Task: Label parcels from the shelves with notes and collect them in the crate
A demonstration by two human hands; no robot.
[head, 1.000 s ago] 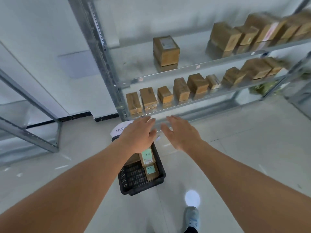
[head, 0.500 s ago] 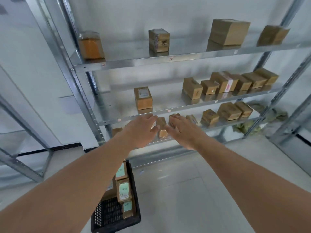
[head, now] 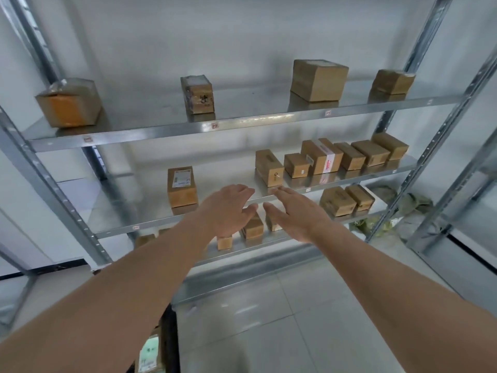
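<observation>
Cardboard parcel (head: pixel 182 186) sits just left of our left hand (head: pixel 225 211); right hand (head: pixel 295 214) beside it, both hands flat-fingered, gripping nothing, metal shelf (head: pixel 150 224) right behind.

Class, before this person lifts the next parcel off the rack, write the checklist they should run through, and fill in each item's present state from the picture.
1. Left hand free, holding nothing: ok.
2. Right hand free, holding nothing: ok.
3. Parcels remain on the middle shelf: ok.
4. Lone parcel with the white label stands apart from the others, with room around it: ok.
5. Crate within sight, at the bottom edge: ok.
6. Space left in the crate: cannot tell, mostly out of frame.
</observation>
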